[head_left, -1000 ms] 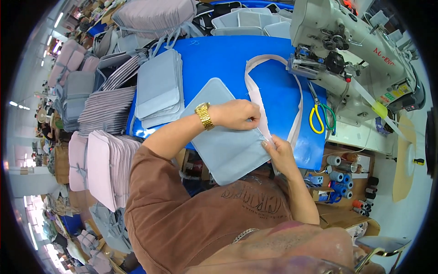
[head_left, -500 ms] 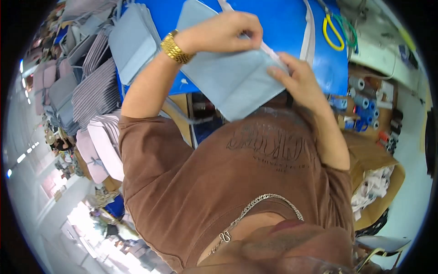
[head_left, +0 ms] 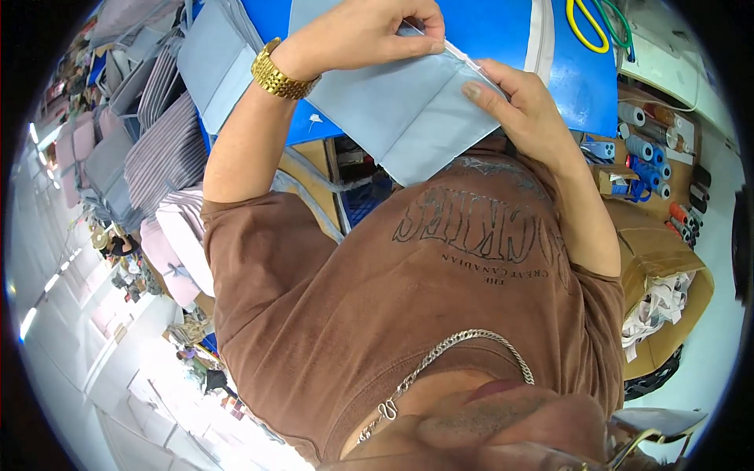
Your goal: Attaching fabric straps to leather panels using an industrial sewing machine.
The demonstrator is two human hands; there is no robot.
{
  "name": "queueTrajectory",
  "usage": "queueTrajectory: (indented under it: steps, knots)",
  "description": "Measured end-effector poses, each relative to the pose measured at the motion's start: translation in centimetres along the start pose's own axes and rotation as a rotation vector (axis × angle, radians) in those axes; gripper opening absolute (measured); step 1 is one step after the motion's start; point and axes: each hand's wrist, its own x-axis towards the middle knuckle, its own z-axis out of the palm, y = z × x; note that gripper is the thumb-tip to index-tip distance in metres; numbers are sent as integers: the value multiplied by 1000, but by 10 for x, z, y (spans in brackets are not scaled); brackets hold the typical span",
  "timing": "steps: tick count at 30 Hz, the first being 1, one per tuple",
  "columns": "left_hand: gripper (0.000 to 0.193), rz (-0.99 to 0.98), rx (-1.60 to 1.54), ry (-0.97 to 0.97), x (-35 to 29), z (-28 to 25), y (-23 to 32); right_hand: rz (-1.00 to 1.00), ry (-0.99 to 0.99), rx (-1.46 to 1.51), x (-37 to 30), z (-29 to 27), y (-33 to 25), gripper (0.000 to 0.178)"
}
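A light grey-blue fabric piece (head_left: 393, 98) with a crease across it hangs over the table's near edge. Along its upper right side runs a narrow white strip (head_left: 463, 56) that looks like zipper tape. My left hand (head_left: 369, 35), with a gold watch at the wrist, pinches this edge between thumb and fingers. Lower down the same edge, my right hand (head_left: 525, 106) grips the fabric, thumb on top and fingers underneath. A longer white tape (head_left: 539, 39) lies on the blue tabletop (head_left: 580, 90) beyond my right hand.
Yellow-handled scissors (head_left: 587, 27) and a green-handled tool (head_left: 620, 27) lie at the far right. A stack of grey-blue pieces (head_left: 216, 67) stands left, beside striped bundles (head_left: 169, 153). Thread spools (head_left: 640, 149) and a cardboard box (head_left: 667, 255) with white scraps are at right.
The fabric and both hands sit slightly differently in view as the head view has shifted. My left hand stays pinched at the edge, and my right hand still grips it.
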Motion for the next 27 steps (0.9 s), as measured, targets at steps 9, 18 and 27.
queueTrajectory:
  steps: [9, 18, 27]
  knots:
    - [9, 46, 102, 51, 3, -1, 5, 34, -4, 67, 4, 1, -2, 31]
    - [13, -62, 195, 19, -6, 8, -3, 35, -12, 52, 10, -5, -17, 27]
    - [26, -186, 167, -112, -5, -6, 5, 62, -114, -183, 22, -20, -42, 31]
